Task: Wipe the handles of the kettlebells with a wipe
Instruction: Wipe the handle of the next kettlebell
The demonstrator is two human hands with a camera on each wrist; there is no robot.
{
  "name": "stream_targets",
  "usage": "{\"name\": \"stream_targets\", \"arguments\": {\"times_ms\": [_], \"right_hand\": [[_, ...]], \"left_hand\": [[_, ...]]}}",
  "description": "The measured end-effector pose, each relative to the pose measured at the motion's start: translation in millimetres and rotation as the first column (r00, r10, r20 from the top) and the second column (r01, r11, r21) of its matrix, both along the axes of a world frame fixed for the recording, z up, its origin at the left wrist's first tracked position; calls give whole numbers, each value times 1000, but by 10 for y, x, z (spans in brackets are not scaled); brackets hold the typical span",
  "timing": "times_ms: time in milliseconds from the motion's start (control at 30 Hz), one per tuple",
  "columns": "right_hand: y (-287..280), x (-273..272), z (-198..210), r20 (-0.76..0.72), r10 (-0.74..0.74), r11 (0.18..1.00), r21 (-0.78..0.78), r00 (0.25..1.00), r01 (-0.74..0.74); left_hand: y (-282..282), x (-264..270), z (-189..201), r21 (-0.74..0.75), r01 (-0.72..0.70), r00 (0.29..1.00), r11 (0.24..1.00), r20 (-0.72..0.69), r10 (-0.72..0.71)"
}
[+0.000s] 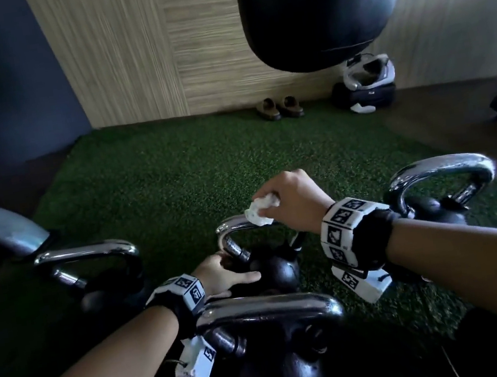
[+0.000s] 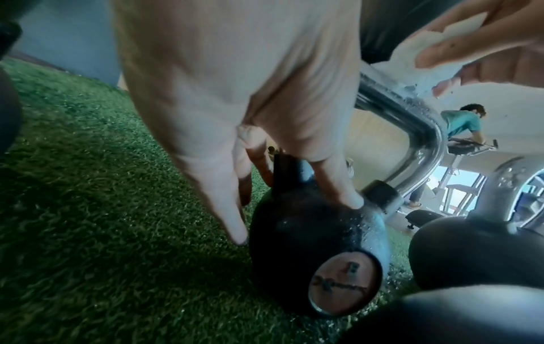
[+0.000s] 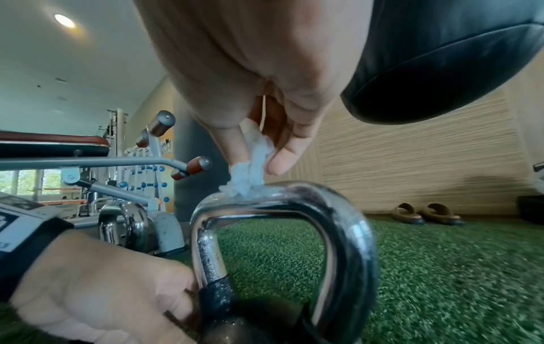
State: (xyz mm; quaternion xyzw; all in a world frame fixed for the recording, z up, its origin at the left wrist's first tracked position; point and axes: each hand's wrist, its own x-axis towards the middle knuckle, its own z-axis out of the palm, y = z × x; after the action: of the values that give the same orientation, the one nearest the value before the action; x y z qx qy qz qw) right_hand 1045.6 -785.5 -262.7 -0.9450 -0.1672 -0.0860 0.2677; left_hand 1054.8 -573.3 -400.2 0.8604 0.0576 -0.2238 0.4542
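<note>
item: middle kettlebell [image 1: 273, 272], black body, chrome handle [image 1: 231, 232], standing on green turf [image 1: 175, 179] among three other kettlebells: left [image 1: 99, 273], right [image 1: 439, 193], nearest [image 1: 275, 344]. right hand [image 1: 294, 204]: fingers pinched on a crumpled white wipe [image 1: 259, 209], pressing it on top of the handle. left hand [image 1: 221, 275]: fingers straight, resting on the black body beside the handle's base. hands apart. background: black punching bag [image 1: 321, 8], brown slippers [image 1: 280, 107] by the wall.
</note>
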Motion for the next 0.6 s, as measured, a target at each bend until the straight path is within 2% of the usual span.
{"name": "stream_targets", "arguments": {"times_ms": [100, 167, 233, 367, 467, 600], "right_hand": [[174, 59, -39, -18, -1, 993, -114, 1000, -1], [212, 54, -31, -28, 9, 979, -202, 1000, -15], [139, 29, -16, -37, 2, 974, -227, 999, -11], [-49, -23, 44, -43, -6, 967, -255, 999, -5], [-6, 3, 76, -65, 42, 963, -265, 997, -58], [-17, -8, 123, -86, 29, 928, -367, 996, -59]], "left_hand": [[30, 12, -61, 138, 89, 992, 986, 77, -100], [39, 38, -118, 192, 97, 983, 977, 136, -125], [41, 75, -169, 229, 93, 976, 969, 170, -134], [39, 93, -190, 234, 92, 971, 968, 194, -139], [33, 113, -165, 224, 84, 963, 971, 232, -137], [3, 128, -99, 230, 117, 947, 966, 266, -178]]}}
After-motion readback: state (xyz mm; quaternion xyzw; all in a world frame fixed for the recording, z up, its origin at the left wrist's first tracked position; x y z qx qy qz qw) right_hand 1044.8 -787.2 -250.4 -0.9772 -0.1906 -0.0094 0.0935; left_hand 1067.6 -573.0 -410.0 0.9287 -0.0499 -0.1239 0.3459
